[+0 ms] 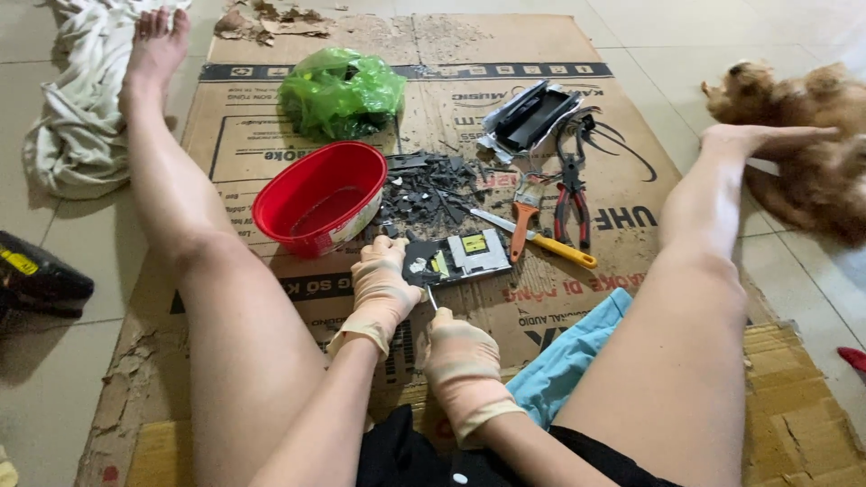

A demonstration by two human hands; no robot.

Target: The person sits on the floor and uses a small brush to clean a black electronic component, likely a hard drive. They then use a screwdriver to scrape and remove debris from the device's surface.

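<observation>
A flattened cardboard sheet [271,135] covers the floor, and the person sits on it with legs spread to either side of the work. A brown dog [803,126] lies beyond the right foot, and a pale cloth [72,126] is bunched beside the left leg. Further up the sheet sit a green plastic bag [341,90] and, just below it, a red bowl [317,197]. Right of the bowl is a heap of dark broken plastic pieces [428,189], then an opened black and silver casing [532,115], red-handled pliers [572,194], an orange-handled brush [523,216] and a yellow-handled screwdriver [541,242] lying apart on the cardboard.

Between the knees lies a small circuit board [456,257], flat on the cardboard, near the bowl. The gloved left hand [383,284] is pressed down on the board's near left edge, fingers curled over it. The gloved right hand [460,356] is closed around a thin metal tool [431,298], whose tip points up toward the board's lower edge, just beside the left hand.

Prying here goes best, I judge, with the board pinned firmly, the tip kept low and angled away from the holding fingers, and pressure short and controlled so it cannot slip.
</observation>
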